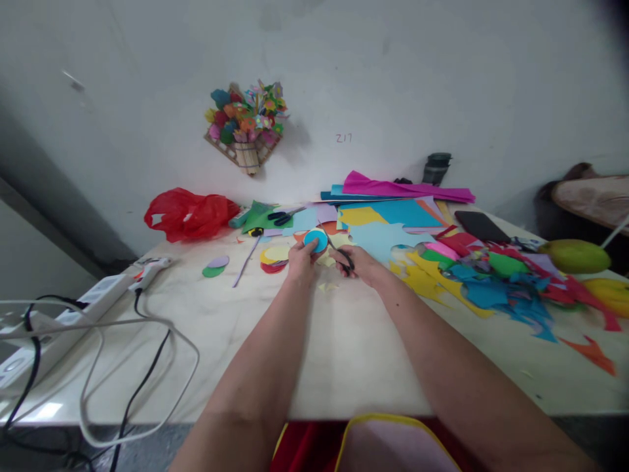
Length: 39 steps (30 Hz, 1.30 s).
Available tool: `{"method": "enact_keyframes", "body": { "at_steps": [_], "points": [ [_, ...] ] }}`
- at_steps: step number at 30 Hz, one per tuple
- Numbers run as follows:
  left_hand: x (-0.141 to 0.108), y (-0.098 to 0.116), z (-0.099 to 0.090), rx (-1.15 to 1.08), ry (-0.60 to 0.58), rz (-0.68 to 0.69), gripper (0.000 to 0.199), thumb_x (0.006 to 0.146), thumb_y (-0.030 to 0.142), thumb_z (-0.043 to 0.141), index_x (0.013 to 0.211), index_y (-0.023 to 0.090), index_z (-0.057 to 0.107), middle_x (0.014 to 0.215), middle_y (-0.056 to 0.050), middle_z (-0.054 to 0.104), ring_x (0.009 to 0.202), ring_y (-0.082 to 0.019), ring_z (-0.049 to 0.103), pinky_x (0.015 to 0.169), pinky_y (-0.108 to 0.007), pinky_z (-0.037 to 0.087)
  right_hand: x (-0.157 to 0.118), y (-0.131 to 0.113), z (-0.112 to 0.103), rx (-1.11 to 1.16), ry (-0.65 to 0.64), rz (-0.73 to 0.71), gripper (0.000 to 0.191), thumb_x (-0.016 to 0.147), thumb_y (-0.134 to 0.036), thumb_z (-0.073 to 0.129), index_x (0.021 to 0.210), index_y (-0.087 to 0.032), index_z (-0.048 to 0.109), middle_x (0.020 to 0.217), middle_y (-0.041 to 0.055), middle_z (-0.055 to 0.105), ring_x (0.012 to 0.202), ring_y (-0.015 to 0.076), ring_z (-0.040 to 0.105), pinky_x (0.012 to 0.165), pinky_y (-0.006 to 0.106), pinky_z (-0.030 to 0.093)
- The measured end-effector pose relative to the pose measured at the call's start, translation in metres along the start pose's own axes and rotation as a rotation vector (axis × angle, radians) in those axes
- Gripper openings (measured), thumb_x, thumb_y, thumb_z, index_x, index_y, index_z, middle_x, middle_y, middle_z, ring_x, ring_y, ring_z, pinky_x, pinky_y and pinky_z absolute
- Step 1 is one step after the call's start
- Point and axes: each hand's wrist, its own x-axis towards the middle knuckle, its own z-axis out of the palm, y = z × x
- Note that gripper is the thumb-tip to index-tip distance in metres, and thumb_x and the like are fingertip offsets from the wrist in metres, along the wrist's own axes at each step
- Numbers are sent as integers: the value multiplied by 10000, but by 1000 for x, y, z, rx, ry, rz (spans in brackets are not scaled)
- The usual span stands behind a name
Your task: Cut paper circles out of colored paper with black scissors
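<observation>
My left hand (303, 257) pinches a blue paper circle (316, 240) that has a paler edge showing around it. My right hand (358, 264) is closed on a pair of scissors (347, 260) with black handles, and the blades point up toward the circle's right edge. Whether the blades touch the paper I cannot tell. Pale yellow scraps (328, 286) lie on the table just below the hands. To the left of my left hand are cut circles in yellow (276, 253) and red (273, 268). Farther left, a purple circle (219, 261) overlaps a green one (212, 271).
Colored scraps (491, 292) pile up at right, by a dark phone (481, 226) and green fruit (574, 255). Paper sheets (393, 213), a red plastic bag (189, 215) and second scissors (282, 217) sit at the back. A power strip (91, 301) with cables occupies the left.
</observation>
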Motion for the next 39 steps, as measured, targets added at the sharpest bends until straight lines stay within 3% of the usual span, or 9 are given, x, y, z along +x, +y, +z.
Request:
{"method": "enact_keyframes", "body": {
  "at_steps": [22,39],
  "points": [
    [2,3,-3,12,-25,-31,279,553,200,838,762,112,674,712,-57,695,781,-225,708,819,-384,556,-1,-2,-1,14,2,13,226,789,-281,677,679,-179,508,484,-42,515,371,64,427,357,197,239],
    [0,6,-2,-13,-37,-44,248,561,170,832,740,106,673,716,-59,697,729,-209,705,845,-398,557,1,0,-2,-3,20,-13,228,720,-315,705,677,-174,531,479,-43,507,374,69,416,377,205,262]
  ]
}}
